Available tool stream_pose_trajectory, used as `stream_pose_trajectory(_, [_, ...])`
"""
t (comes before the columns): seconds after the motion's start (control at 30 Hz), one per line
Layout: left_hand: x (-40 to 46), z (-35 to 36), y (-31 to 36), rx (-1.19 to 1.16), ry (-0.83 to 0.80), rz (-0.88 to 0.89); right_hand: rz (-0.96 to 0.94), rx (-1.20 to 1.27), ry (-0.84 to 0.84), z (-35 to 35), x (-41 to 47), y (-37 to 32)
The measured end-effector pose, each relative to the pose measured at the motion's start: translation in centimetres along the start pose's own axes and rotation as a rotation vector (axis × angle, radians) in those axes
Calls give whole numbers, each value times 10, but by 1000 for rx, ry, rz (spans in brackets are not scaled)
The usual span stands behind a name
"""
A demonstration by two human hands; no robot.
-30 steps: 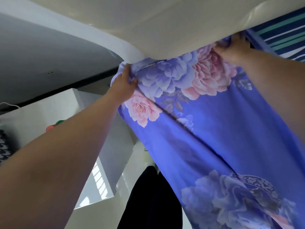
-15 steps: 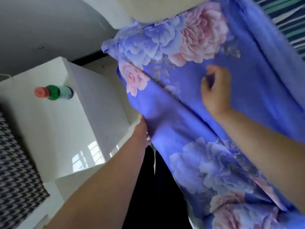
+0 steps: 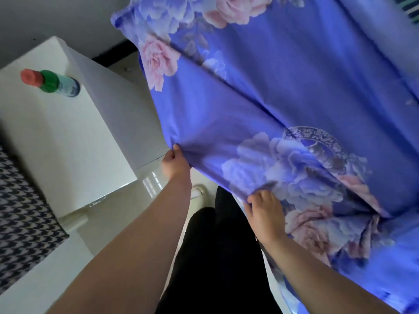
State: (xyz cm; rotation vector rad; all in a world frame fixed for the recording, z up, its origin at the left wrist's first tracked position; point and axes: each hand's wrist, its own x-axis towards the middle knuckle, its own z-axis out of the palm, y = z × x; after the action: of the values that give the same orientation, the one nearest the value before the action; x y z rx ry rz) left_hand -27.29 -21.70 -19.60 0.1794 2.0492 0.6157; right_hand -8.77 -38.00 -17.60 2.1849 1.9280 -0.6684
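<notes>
A blue bed sheet (image 3: pixel 283 91) printed with pink and lilac flowers covers the bed across the right and top of the view. My left hand (image 3: pixel 175 165) grips the sheet's near edge beside the white cabinet, fingers curled round the cloth. My right hand (image 3: pixel 265 211) pinches the same edge lower down, over a flower print, where the cloth bunches into folds. The underside of the edge and my fingertips are hidden by the fabric.
A white bedside cabinet (image 3: pixel 68 141) stands at the left, close to the bed, with a green bottle with a red cap (image 3: pixel 49 81) on top. A black-and-white houndstooth fabric (image 3: pixel 20 218) lies at the lower left. My dark trousers (image 3: pixel 217 257) fill the floor gap.
Both hands have come down from the sheet's top corner to its near edge. The view has tilted down; the pale mattress is out of sight.
</notes>
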Motion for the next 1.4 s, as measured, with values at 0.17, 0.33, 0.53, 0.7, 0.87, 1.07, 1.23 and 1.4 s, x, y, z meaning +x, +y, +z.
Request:
stream_pose_trajectory(0.17, [-9, -29, 0, 58, 43, 50, -24, 194, 102, -5, -33, -17])
stream_pose_trajectory(0.33, [-1, -52, 8, 192, 64, 106, 85, 510, -153, -10, -57, -60])
stream_pose_trajectory(0.53, [17, -72, 27, 437, 127, 76, 298, 691, -559, 12, -27, -84])
stream_pose_trajectory(0.7, [24, -59, 31, 262, 183, 27, 280, 602, -737, 31, -23, -80])
stream_pose_trajectory(0.87, [18, -61, 30, 580, 33, -4, 617, 1080, -995, 21, -19, -71])
stream_pose_trajectory(1.07, [21, -41, 36, 403, -166, -90, 225, 394, -844, 28, -14, -58])
stream_pose_trajectory(1.23, [26, -14, 44, 429, -253, 36, -103, 359, 42, 8, 27, -58])
stream_pose_trajectory(1.4, [15, 14, 66, 468, -302, 200, -88, 283, 310, -8, 83, -30])
